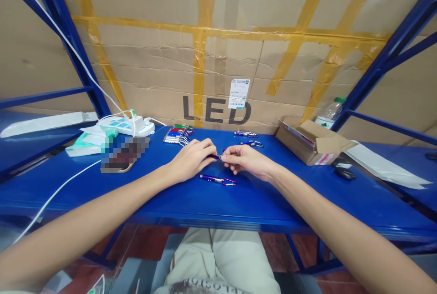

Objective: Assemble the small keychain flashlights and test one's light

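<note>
My left hand [191,158] and my right hand [244,158] meet over the middle of the blue table [211,203]. Both are closed in a pinch on one small purple keychain flashlight [216,157], of which only a short piece shows between the fingertips. A second purple flashlight with a carabiner clip [217,179] lies flat on the table just in front of my hands. Behind my left hand sits a pile of several flashlights in mixed colours [178,134]. A few more flashlights [246,136] lie behind my right hand.
An open cardboard box [312,144] stands at the right, with a plastic bottle [330,113] behind it. A white power strip [128,125] and packets lie at the left. A black computer mouse [344,173] sits far right. A taped cardboard wall marked LED [218,57] closes the back.
</note>
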Action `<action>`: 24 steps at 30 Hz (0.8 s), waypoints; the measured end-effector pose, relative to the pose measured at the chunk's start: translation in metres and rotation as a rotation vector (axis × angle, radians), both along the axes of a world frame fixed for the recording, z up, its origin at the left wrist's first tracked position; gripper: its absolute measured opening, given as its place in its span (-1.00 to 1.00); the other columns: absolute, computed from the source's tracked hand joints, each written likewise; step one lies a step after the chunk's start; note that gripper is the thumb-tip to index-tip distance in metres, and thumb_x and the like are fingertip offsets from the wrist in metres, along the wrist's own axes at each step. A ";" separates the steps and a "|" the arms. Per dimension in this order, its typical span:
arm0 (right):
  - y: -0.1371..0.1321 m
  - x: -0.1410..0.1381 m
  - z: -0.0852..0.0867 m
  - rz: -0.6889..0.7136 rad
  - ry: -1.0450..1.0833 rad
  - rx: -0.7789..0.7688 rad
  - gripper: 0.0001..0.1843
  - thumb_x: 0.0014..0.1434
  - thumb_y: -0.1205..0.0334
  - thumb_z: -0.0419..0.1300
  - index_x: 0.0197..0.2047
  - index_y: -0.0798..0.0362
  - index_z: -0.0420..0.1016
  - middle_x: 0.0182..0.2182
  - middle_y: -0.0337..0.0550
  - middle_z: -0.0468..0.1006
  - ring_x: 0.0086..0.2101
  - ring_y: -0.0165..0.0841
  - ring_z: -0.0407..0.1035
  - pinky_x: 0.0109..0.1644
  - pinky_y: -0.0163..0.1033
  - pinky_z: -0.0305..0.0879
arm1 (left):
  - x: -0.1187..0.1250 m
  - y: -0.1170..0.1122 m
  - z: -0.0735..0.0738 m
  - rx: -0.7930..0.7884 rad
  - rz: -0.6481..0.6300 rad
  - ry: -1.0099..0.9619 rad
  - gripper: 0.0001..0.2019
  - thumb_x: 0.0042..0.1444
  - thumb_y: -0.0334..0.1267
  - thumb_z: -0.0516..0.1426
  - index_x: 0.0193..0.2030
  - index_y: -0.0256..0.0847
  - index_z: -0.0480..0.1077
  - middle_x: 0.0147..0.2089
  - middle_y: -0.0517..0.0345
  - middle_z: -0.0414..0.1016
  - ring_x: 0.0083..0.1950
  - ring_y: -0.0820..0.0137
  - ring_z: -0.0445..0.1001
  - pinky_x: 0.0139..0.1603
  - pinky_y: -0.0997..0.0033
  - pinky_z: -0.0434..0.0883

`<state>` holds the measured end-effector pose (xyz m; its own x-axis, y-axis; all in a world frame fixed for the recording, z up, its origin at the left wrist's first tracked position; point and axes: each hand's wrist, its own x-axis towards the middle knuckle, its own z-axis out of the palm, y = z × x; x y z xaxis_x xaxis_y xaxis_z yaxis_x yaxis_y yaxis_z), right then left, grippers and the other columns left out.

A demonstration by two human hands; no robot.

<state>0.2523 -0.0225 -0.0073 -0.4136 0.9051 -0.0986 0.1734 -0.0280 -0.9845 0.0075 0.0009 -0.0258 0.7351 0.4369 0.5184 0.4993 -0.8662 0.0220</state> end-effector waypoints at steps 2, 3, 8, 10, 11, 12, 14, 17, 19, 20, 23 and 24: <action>0.002 0.001 -0.002 -0.029 0.014 0.017 -0.53 -0.04 -0.06 0.65 -0.33 0.07 0.58 -0.42 -0.24 0.56 -0.46 -0.47 0.38 -0.41 -0.34 0.43 | 0.000 0.000 0.000 -0.017 0.000 -0.011 -0.82 0.56 -0.18 0.09 0.03 -0.18 0.48 0.02 0.04 0.56 -0.03 0.24 0.54 0.02 0.24 0.33; 0.004 0.001 -0.004 -0.047 0.024 0.033 -0.53 -0.04 -0.06 0.65 -0.31 0.06 0.58 -0.41 -0.25 0.56 -0.46 -0.47 0.38 -0.41 -0.33 0.44 | 0.000 0.001 0.000 -0.028 -0.002 -0.020 -0.82 0.56 -0.17 0.09 0.02 -0.19 0.48 0.00 0.04 0.57 -0.03 0.24 0.55 0.01 0.24 0.33; 0.009 0.001 -0.013 -0.085 0.069 0.186 -0.54 -0.01 -0.03 0.61 -0.24 0.04 0.55 -0.42 -0.25 0.59 -0.40 -0.39 0.49 -0.26 -0.24 0.53 | 0.000 0.003 -0.001 -0.097 0.023 -0.104 -0.84 0.52 -0.16 0.16 0.01 -0.18 0.50 -0.05 0.08 0.60 -0.05 0.23 0.57 0.01 0.23 0.37; 0.011 0.001 -0.017 -0.068 0.069 0.265 -0.57 0.03 -0.04 0.58 -0.23 0.03 0.54 -0.41 -0.24 0.60 -0.37 -0.36 0.52 -0.22 -0.21 0.54 | 0.000 0.005 -0.002 -0.131 0.036 -0.128 -0.85 0.50 -0.17 0.18 0.01 -0.17 0.52 -0.06 0.09 0.61 -0.05 0.22 0.58 0.02 0.22 0.39; 0.012 0.001 -0.018 -0.055 0.059 0.301 -0.58 0.06 -0.04 0.56 -0.22 0.03 0.54 -0.41 -0.23 0.61 -0.36 -0.34 0.53 -0.21 -0.19 0.54 | 0.000 0.005 -0.003 -0.147 0.043 -0.135 -0.85 0.50 -0.17 0.19 0.01 -0.17 0.53 -0.06 0.09 0.62 -0.05 0.22 0.58 0.03 0.22 0.41; 0.012 0.002 -0.020 -0.042 0.041 0.333 -0.60 0.09 -0.04 0.54 -0.21 0.03 0.55 -0.40 -0.21 0.63 -0.35 -0.32 0.54 -0.20 -0.18 0.54 | 0.000 0.006 -0.003 -0.160 0.049 -0.141 -0.85 0.49 -0.16 0.20 0.01 -0.17 0.54 -0.05 0.09 0.63 -0.04 0.21 0.59 0.03 0.22 0.42; 0.013 0.003 -0.021 -0.022 -0.012 0.398 -0.65 0.15 -0.02 0.49 -0.18 0.03 0.55 -0.37 -0.18 0.64 -0.33 -0.29 0.55 -0.17 -0.16 0.54 | 0.000 0.006 -0.003 -0.180 0.057 -0.153 -0.83 0.49 -0.15 0.19 0.00 -0.16 0.56 -0.05 0.07 0.65 -0.03 0.20 0.61 0.04 0.22 0.44; 0.012 0.006 -0.018 -0.018 -0.137 0.529 -0.76 0.28 0.02 0.38 -0.16 0.01 0.55 -0.35 -0.19 0.64 -0.32 -0.29 0.54 -0.16 -0.16 0.51 | 0.001 0.006 -0.002 -0.208 0.050 -0.177 -0.79 0.50 -0.11 0.16 -0.01 -0.16 0.57 -0.05 0.05 0.66 -0.03 0.20 0.62 0.05 0.22 0.46; 0.011 0.008 -0.015 -0.015 -0.237 0.617 -0.82 0.35 0.07 0.30 -0.15 -0.01 0.54 -0.35 -0.20 0.63 -0.32 -0.29 0.52 -0.17 -0.17 0.46 | 0.001 0.005 -0.001 -0.220 0.038 -0.194 -0.76 0.51 -0.09 0.15 -0.02 -0.16 0.58 -0.05 0.05 0.66 -0.04 0.21 0.62 0.05 0.22 0.48; 0.011 0.009 -0.012 -0.008 -0.283 0.653 -0.85 0.38 0.09 0.27 -0.14 -0.01 0.54 -0.34 -0.21 0.63 -0.32 -0.29 0.51 -0.17 -0.18 0.44 | 0.002 0.005 -0.001 -0.221 0.033 -0.200 -0.75 0.51 -0.08 0.14 -0.03 -0.16 0.57 -0.06 0.06 0.66 -0.04 0.22 0.62 0.05 0.22 0.48; 0.010 0.011 -0.006 0.024 -0.383 0.734 -0.87 0.43 0.12 0.24 -0.14 -0.02 0.52 -0.30 -0.19 0.64 -0.29 -0.28 0.50 -0.15 -0.19 0.39 | 0.001 0.003 0.001 -0.214 0.028 -0.205 -0.74 0.51 -0.06 0.14 -0.03 -0.16 0.57 -0.07 0.07 0.65 -0.06 0.22 0.61 0.05 0.21 0.48; 0.010 0.012 -0.004 0.035 -0.413 0.763 -0.88 0.44 0.13 0.23 -0.14 -0.02 0.51 -0.29 -0.19 0.64 -0.28 -0.27 0.50 -0.14 -0.19 0.37 | 0.001 0.003 0.001 -0.212 0.027 -0.203 -0.74 0.52 -0.05 0.14 -0.03 -0.16 0.56 -0.07 0.07 0.65 -0.06 0.22 0.61 0.06 0.20 0.48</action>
